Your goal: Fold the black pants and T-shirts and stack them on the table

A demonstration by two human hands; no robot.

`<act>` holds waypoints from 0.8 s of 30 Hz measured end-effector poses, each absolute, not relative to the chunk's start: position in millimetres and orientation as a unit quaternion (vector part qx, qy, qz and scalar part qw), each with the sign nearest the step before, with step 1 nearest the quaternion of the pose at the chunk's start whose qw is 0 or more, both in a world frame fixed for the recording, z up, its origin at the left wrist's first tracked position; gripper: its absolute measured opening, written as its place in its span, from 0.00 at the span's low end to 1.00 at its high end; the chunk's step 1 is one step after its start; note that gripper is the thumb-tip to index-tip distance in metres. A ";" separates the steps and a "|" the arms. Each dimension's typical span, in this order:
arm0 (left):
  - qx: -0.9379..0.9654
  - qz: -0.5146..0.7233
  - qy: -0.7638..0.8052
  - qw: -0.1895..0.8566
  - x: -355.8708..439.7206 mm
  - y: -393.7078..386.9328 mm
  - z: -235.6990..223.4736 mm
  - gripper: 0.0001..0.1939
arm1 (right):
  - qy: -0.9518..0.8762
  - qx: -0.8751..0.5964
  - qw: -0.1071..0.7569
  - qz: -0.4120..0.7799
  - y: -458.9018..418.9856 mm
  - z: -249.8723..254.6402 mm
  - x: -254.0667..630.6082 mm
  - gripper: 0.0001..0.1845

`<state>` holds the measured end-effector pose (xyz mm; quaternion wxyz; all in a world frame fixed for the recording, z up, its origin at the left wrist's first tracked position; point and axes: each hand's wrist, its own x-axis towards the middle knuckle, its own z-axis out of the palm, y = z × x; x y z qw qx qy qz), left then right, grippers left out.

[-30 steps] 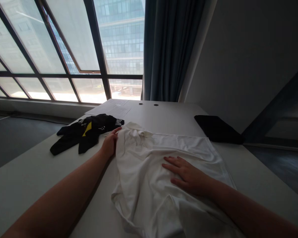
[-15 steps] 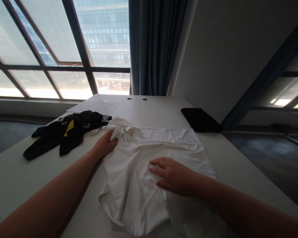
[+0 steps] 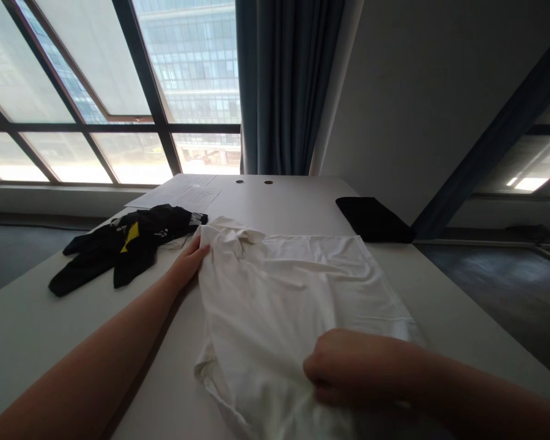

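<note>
White garment [image 3: 275, 299] spread on table [image 3: 453, 318], far left corner bunched. Left hand [image 3: 189, 263] pinching left edge; right hand [image 3: 348, 365] blurred, curled tight on near cloth. Best: left anchors, right draws low, evenly; ease creases, avoid dragging whole piece.

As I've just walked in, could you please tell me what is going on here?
A person's left hand is at the far left edge of a white garment spread on a table; the right hand, blurred, is curled over the nearer part, possibly gripping it. A yellow-marked black garment lies to the left, a black item to the right.
</note>
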<state>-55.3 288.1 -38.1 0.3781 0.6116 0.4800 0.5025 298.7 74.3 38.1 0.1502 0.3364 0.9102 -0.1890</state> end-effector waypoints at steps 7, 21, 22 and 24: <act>0.633 0.449 0.435 0.457 -55.9 289.3 -42.1 0.53 | 0.860 0.176 0.142 -0.458 68.3 34.8 309.7 0.16; 0.749 0.431 0.427 0.268 1.2 243.0 -34.3 0.42 | 0.899 0.265 -0.125 -0.325 104.7 1.8 289.9 0.18; 0.728 0.442 0.452 0.264 0.3 244.5 -36.2 0.44 | 0.895 0.268 -0.127 -0.334 105.3 3.5 290.7 0.17; 0.700 0.434 0.507 0.253 -3.6 248.7 -39.3 0.42 | 0.890 0.269 -0.129 -0.346 107.0 5.9 291.6 0.17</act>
